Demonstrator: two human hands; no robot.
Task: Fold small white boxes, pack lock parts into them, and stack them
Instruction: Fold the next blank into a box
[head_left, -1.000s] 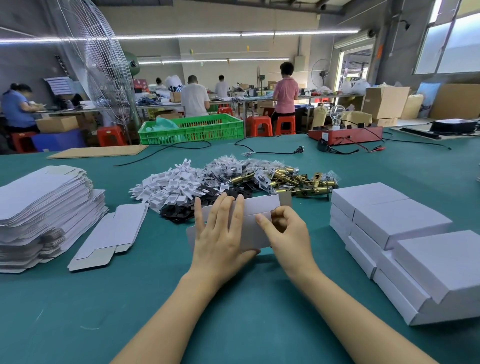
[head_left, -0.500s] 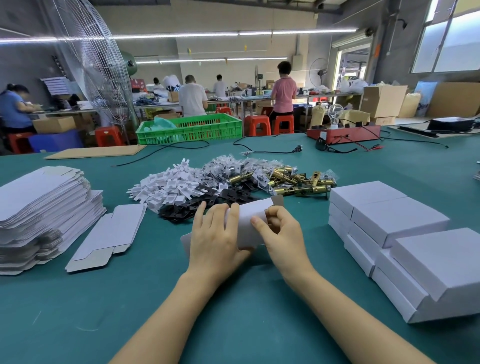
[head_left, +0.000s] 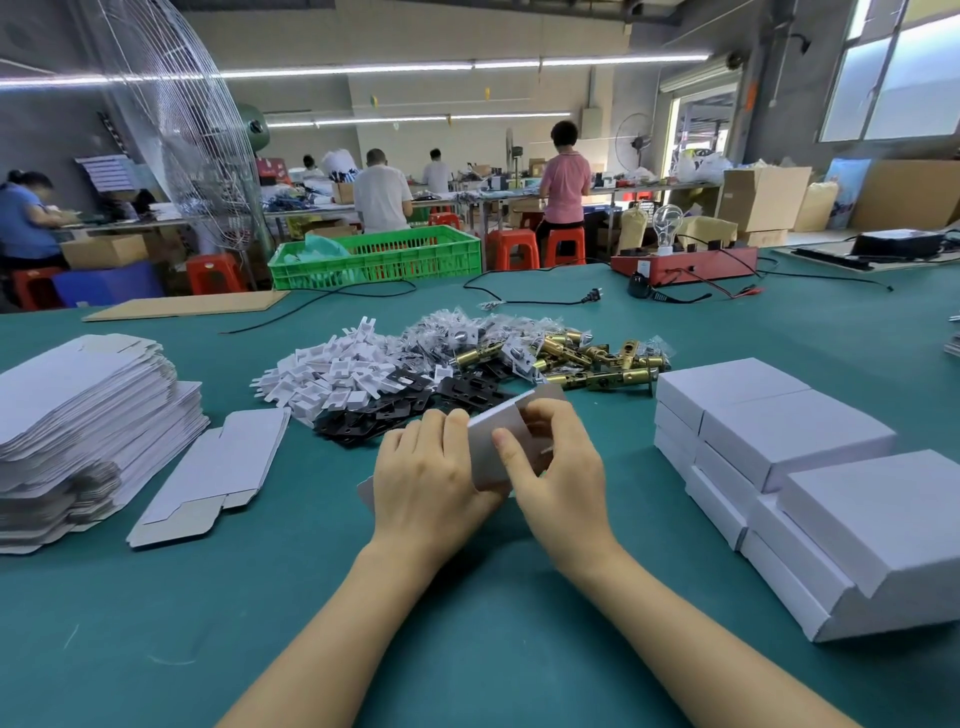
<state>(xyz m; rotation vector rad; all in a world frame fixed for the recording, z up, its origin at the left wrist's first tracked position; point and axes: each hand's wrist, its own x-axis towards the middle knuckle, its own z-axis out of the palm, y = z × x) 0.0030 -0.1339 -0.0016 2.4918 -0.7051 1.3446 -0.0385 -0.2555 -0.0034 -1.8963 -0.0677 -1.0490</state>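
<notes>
Over the last second the half-folded box (head_left: 496, 447) has tipped up from lying nearly flat under both hands to standing tilted between them, its far corner now raised toward the pile of lock parts. No brand, label or lettering can be read on any box or part from here.

Taking that box as the mark and going left to right: far to its left on the green worktop (head_left: 156, 623) sits the tall stack of flat blanks (head_left: 78, 415), with one loose blank (head_left: 208, 478) lying just beside the stack. Beyond the box, white plastic pieces (head_left: 332, 374) and black plates (head_left: 395, 410) lie heaped together, with brass latches (head_left: 587, 358) further right in the same pile.

The left hand (head_left: 426, 478) holds the box's left side, fingers curled over its top edge and a flap poking out below the palm. The right hand (head_left: 558, 467) grips the right side, thumb laid across the near white panel and fingers wrapped behind it. The box is held just off the worktop as far as I can see.

To the right of the box, well apart, finished white boxes (head_left: 779, 447) stand stacked in stepped rows.
</notes>
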